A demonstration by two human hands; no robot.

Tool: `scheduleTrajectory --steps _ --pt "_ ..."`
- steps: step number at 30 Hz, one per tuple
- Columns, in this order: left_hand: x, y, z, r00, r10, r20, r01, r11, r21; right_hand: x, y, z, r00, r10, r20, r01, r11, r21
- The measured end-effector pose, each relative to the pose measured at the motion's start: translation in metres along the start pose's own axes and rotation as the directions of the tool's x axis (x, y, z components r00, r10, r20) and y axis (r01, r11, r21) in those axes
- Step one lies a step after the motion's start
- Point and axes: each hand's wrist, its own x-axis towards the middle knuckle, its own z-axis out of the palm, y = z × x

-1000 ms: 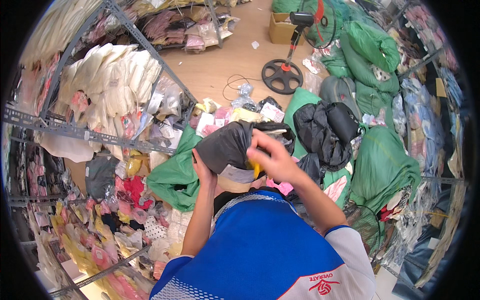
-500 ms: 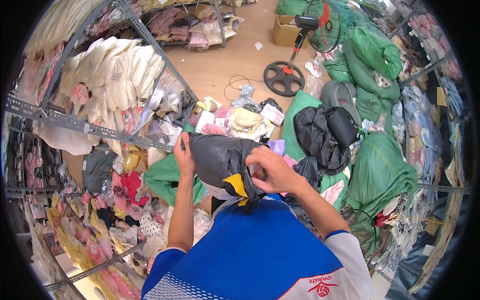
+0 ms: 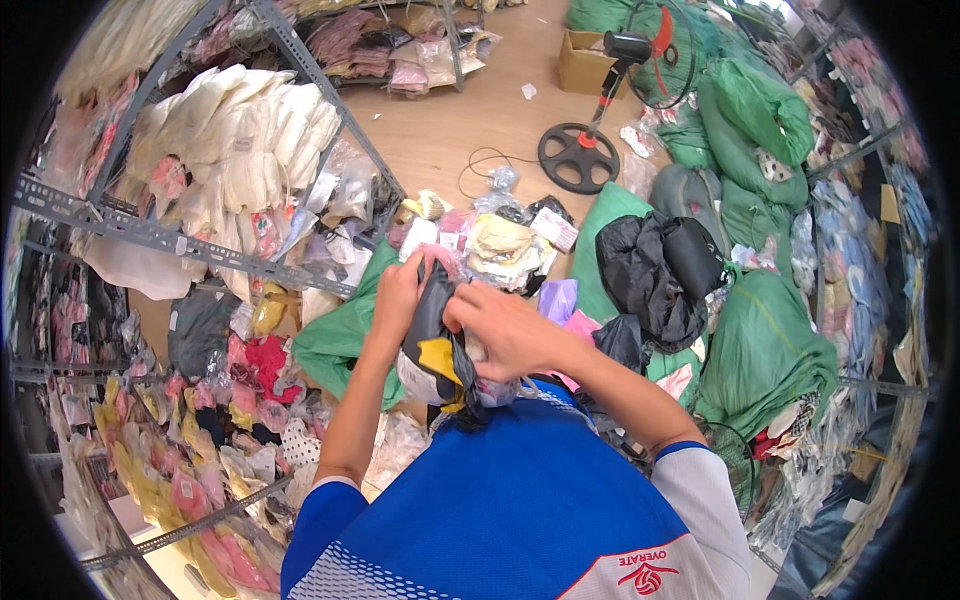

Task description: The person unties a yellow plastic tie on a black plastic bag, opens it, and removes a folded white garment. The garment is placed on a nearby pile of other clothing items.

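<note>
While both hands pinch the dark grey-and-yellow bagged garment [image 3: 440, 345] at chest height, left hand [image 3: 400, 290] should steady its top edge and right hand [image 3: 500, 330] fold evenly, above the green sack [image 3: 340, 345].

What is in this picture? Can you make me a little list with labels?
Place: storeroom with metal shelves of bagged clothes
Left hand: grips the top of a dark plastic bag
Right hand: presses on the same bag
Bag: dark grey, with a yellow patch, held in front of the chest
Nearby: green sacks, a black bag, a standing fan on the wooden floor
</note>
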Motion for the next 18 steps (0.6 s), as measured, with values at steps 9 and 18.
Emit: scheduleTrajectory --steps 9,18 --pt "-0.017 -0.059 0.037 0.928 -0.278 0.249 0.231 0.952 0.202 -0.044 0.036 0.059 0.858 0.273 -0.436 -0.133 0.936 0.325" --pt "-0.022 -0.038 0.069 0.812 -0.334 0.478 0.158 0.915 0.372 -0.101 0.047 0.079 0.860 0.253 -0.444 -0.218 0.967 0.129"
